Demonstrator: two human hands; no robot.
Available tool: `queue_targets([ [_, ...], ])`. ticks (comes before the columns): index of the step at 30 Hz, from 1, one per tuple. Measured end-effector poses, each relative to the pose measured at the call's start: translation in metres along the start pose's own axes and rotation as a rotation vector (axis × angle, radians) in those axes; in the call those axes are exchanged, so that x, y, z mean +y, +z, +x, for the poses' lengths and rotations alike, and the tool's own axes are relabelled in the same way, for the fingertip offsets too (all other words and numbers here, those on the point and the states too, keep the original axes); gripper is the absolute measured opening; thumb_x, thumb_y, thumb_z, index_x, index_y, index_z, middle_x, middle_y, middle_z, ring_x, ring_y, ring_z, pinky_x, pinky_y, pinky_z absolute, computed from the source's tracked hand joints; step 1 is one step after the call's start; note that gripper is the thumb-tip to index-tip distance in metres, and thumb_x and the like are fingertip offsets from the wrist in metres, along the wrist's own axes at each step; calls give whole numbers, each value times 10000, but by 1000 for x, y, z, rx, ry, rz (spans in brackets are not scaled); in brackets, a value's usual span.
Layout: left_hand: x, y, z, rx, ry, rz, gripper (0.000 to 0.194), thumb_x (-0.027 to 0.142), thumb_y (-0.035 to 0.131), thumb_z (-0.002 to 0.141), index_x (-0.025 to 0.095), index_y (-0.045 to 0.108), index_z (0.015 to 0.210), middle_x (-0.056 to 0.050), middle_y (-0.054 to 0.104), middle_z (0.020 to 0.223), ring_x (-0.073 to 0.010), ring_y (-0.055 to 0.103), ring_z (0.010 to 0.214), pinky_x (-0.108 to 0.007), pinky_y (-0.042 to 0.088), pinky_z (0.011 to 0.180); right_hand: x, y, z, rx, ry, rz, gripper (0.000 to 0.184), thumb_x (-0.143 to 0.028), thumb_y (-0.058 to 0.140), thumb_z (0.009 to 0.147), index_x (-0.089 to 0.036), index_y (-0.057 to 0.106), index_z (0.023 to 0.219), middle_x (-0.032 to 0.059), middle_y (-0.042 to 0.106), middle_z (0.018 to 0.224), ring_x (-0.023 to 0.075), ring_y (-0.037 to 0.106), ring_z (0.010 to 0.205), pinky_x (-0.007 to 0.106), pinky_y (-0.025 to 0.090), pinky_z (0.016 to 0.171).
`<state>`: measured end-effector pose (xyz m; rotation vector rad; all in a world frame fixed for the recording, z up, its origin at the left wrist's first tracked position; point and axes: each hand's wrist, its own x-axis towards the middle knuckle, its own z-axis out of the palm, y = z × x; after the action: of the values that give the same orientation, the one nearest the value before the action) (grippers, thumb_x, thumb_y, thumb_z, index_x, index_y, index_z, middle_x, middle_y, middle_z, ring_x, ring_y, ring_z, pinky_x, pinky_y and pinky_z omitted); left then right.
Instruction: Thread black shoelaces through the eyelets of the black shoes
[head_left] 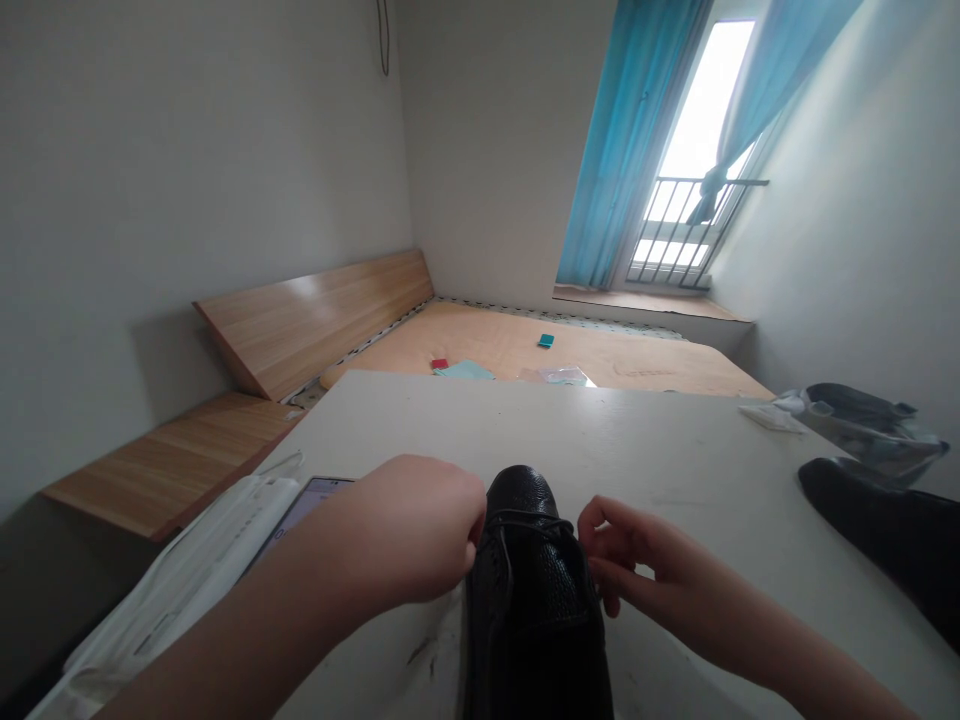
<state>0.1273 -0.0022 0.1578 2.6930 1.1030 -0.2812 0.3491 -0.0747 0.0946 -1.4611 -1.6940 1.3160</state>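
Observation:
A black pebbled-leather lace-up shoe (534, 590) stands on the white table (525, 430), its toe pointing away from me. A thin black shoelace (525, 521) runs across its upper. My left hand (420, 530) is a closed fist at the shoe's left side, with the lace running into it. My right hand (630, 555) is at the shoe's right side, its fingertips pinched on the lace. The fingers of my left hand are hidden from this angle. A second dark shoe (877, 540) lies at the table's right edge, partly out of frame.
A crumpled clear plastic bag (862, 430) sits at the table's far right. A phone (304, 505) and white folded fabric (180, 590) lie to the left. Beyond the table are a wooden bed platform (525, 345) with small scattered items and a balcony door with blue curtains (630, 150).

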Motion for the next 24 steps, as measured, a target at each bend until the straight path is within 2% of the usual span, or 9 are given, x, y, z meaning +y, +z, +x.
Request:
queue_targets([
  [3, 2, 1, 1, 9, 33, 22, 249, 208, 440, 690, 219, 682, 634, -55, 658, 599, -170, 501, 481, -272, 249, 437, 0, 1, -2, 3, -38, 27, 160, -359, 450, 945, -212, 454, 884, -27, 554, 711, 120, 535, 657, 285, 464, 642],
  [9, 0, -1, -2, -54, -9, 7, 227, 212, 460, 671, 232, 684, 643, -46, 675, 618, -194, 547, 522, -277, 281, 456, -1, 1, -3, 7, -29, 31, 211, -425, 418, 955, -221, 464, 926, -33, 535, 710, 120, 525, 660, 286, 463, 653],
  [15, 3, 1, 5, -2, 15, 17, 261, 212, 443, 730, 215, 694, 662, -74, 684, 642, -213, 582, 540, -283, 297, 462, -3, 0, -3, 3, -37, -1, 265, -449, 398, 955, -216, 511, 1013, -14, 541, 733, 132, 535, 681, 302, 477, 672],
  [17, 8, 2, 7, 10, 7, 18, 265, 217, 444, 758, 198, 698, 681, -93, 693, 668, -235, 609, 574, -292, 318, 476, -4, -1, -4, 9, -22, -70, 306, -469, 404, 943, -217, 542, 1049, 6, 568, 765, 148, 547, 702, 315, 479, 675],
  [21, 20, -3, 10, -21, -55, 4, 226, 191, 475, 779, 172, 694, 729, -111, 710, 741, -285, 655, 680, -321, 376, 537, -15, -2, -12, 86, -4, -352, 336, -482, 520, 868, -261, 591, 1110, 40, 647, 862, 198, 588, 765, 336, 459, 675],
  [24, 24, -5, 9, 0, -48, -39, 183, 181, 485, 793, 189, 668, 786, -84, 714, 781, -275, 664, 725, -313, 383, 557, -31, 2, -18, 119, -30, -529, 255, -342, 565, 826, -279, 624, 1067, 25, 671, 816, 202, 609, 735, 322, 436, 654],
])
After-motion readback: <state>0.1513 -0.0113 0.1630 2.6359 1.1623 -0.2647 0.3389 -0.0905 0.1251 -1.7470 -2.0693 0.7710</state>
